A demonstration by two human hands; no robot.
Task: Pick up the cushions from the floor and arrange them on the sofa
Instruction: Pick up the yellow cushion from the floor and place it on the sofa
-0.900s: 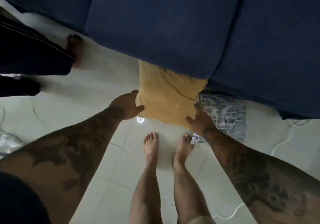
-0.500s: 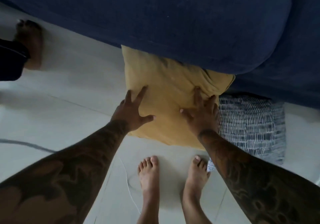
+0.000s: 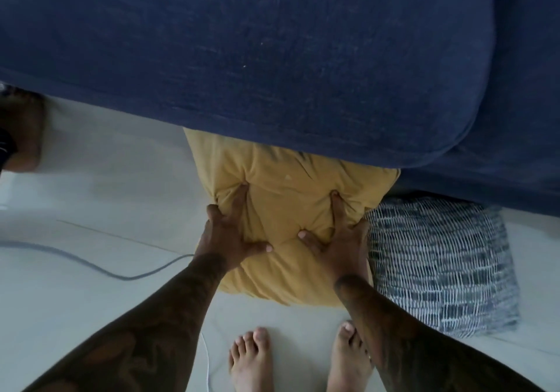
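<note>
Bare feet (image 3: 251, 358) stand just before the yellow cushion (image 3: 288, 197). The left hand (image 3: 225, 237) and right hand (image 3: 339, 240) clutch its fabric. Beside it lies a patterned cushion (image 3: 439, 267); beyond, the blue sofa (image 3: 242, 58) overhangs it.

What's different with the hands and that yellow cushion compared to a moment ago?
Both hands, left hand and right hand, slid from the yellow cushion's edges onto its face and dug their fingers in, gripping it. The patterned cushion stays on the floor beside it.
</note>
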